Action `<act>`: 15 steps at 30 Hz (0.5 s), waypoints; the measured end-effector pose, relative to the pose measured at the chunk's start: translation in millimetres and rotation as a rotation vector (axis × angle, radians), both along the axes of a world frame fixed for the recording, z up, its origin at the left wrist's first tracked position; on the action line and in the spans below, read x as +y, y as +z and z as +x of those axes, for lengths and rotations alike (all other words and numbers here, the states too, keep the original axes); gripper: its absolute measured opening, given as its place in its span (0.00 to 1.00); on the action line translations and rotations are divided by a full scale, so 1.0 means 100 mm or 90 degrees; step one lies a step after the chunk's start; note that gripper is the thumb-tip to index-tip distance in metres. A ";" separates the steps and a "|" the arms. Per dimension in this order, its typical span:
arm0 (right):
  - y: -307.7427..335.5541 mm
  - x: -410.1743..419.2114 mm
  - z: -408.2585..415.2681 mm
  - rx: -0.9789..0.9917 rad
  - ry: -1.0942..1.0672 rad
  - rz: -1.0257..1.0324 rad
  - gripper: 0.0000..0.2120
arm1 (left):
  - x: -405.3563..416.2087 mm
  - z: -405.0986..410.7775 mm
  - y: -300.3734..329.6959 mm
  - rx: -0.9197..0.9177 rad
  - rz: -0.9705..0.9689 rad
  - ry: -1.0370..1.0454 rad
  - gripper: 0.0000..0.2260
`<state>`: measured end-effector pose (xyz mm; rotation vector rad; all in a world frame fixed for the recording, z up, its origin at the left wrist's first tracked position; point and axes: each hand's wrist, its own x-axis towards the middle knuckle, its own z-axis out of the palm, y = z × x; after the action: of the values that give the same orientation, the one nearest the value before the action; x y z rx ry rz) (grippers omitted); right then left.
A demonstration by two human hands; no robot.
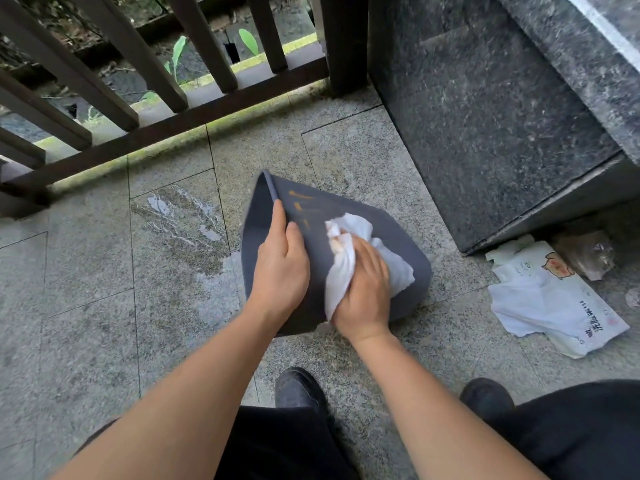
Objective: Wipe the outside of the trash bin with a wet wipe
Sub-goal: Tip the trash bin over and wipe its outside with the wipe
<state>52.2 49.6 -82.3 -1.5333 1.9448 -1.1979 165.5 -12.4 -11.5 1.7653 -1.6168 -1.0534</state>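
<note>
A dark grey trash bin [398, 230] lies tipped on its side on the stone floor, its rim toward the railing. Orange streaks [300, 204] mark its upper wall. My left hand [282, 268] grips the bin's rim, fingers inside and thumb on the outer wall. My right hand [365, 289] presses a crumpled white wet wipe [353, 230] flat against the outer wall, just right of the left hand. The wipe shows a faint orange stain near its top.
A dark wooden railing [166, 123] runs along the far edge. A dark granite block [502, 116] stands at the right. A white wipe packet [550, 299] and a clear bag [588, 258] lie on the floor beside it. A wet patch [183, 220] is left of the bin.
</note>
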 end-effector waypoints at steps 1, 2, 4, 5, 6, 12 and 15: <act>-0.08 0.04 -0.11 0.006 -0.060 0.040 0.18 | 0.01 0.00 0.01 -0.002 0.001 -0.013 0.25; -0.16 0.07 -0.22 0.014 -0.107 0.088 0.18 | 0.02 0.00 0.02 -0.006 0.003 -0.023 0.24; -0.26 0.12 -0.33 0.021 -0.162 0.163 0.18 | 0.04 0.00 0.03 -0.018 0.002 -0.044 0.24; -0.26 0.12 -0.31 0.016 -0.188 0.170 0.18 | 0.05 0.01 0.04 -0.024 0.002 -0.051 0.24; -0.21 0.10 -0.23 0.009 -0.209 0.163 0.17 | 0.04 0.02 0.04 -0.029 0.002 -0.055 0.24; 0.26 0.00 0.49 -0.039 0.077 -0.047 0.29 | 0.04 0.05 0.03 -0.032 0.005 -0.058 0.26; 0.18 -0.01 0.29 0.018 0.096 -0.049 0.28 | 0.10 -0.01 0.03 -0.029 -0.005 -0.055 0.26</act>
<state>81.6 48.9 -64.2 -1.7116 1.7834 -1.2056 164.4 -2.0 -8.3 1.7397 -1.7375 -1.0505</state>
